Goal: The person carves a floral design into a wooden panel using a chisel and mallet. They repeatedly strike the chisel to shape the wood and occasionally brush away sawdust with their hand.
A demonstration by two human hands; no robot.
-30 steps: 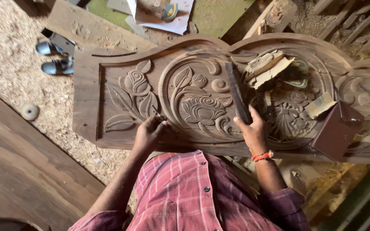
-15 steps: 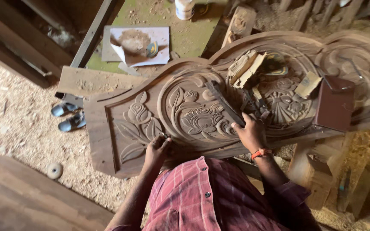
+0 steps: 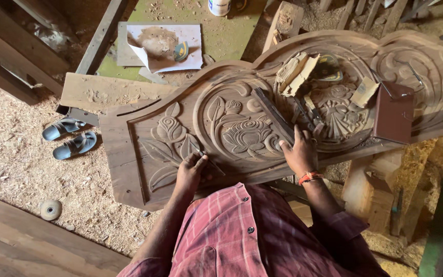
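The left hand [image 3: 189, 172] pinches a thin carving tool [image 3: 207, 160] between its fingers, with the tip on the carved wooden panel [image 3: 124, 149] just beside the leaf pattern [image 3: 173, 136]. The right hand [image 3: 299, 154] lies flat with fingers spread on the near edge of the same panel, beside a long dark tool [image 3: 273, 113] that lies across the rose carving [image 3: 247, 136]; it holds nothing. An orange band [image 3: 309, 177] is around its wrist. Farther right on the panel are pale wood blocks [image 3: 296, 72] and a brown box [image 3: 393, 113]. On the left, on the sawdust floor [image 3: 11, 169], there is a pair of blue sandals [image 3: 70, 138]. At the far side lies a sheet of paper [image 3: 165, 46]
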